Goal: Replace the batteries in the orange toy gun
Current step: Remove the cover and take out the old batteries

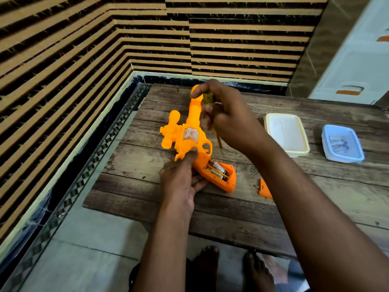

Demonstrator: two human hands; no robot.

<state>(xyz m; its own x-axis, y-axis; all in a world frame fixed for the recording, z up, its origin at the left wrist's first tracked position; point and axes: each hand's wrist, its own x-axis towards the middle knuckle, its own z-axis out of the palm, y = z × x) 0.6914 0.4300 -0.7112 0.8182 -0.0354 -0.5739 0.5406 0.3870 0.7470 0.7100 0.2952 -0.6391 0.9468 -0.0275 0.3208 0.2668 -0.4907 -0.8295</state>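
Observation:
The orange toy gun [190,135] lies on the wooden table [231,207], barrel pointing away, grip toward me. Its battery compartment in the grip is uncovered and batteries [217,170] sit inside. My left hand [181,178] grips the gun at the grip, thumb pressed on the body. My right hand [227,119] hovers above the barrel and trigger, closed on a screwdriver [210,114] with a yellow-green handle, its shaft blurred and pointing down. The orange battery cover [264,189] rests on the table right of the grip, partly hidden by my right forearm.
A cream plastic container [287,134] and a blue container [343,144] holding a few batteries stand at the right of the table. Striped walls close in the left and back. My bare feet [231,268] show below the table's near edge.

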